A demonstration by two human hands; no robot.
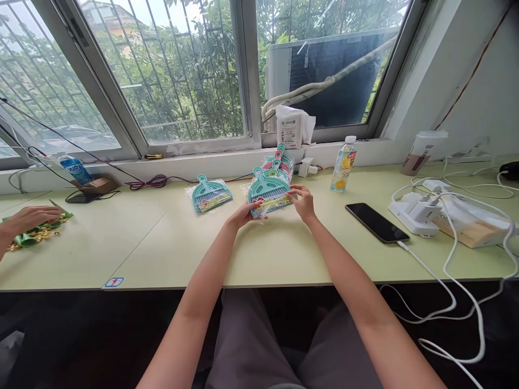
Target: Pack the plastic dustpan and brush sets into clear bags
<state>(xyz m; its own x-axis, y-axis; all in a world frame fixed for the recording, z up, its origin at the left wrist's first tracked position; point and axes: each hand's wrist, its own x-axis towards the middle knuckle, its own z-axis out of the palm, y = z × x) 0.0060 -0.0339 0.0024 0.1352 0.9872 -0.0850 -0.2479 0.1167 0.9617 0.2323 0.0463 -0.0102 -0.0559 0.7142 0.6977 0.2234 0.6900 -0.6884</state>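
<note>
A teal mini dustpan and brush set (267,189) in a clear plastic bag is held up over the table by both hands. My left hand (243,213) grips its lower left corner, thumb in front. On its right edge my right hand (304,202) closes with thumb and fingers. Behind it, partly hidden, a stack of bagged dustpan sets (283,162) in teal and pink leans near the sill. Another teal bagged dustpan set (211,194) lies flat to the left.
At far left, a co-worker's hand (34,219) works over green and gold pieces (36,235). Rightward are a drink bottle (344,165), a phone (377,222) on a cable, and a power strip (416,213) with tangled white cords. A tissue pack (292,127) stands on the sill.
</note>
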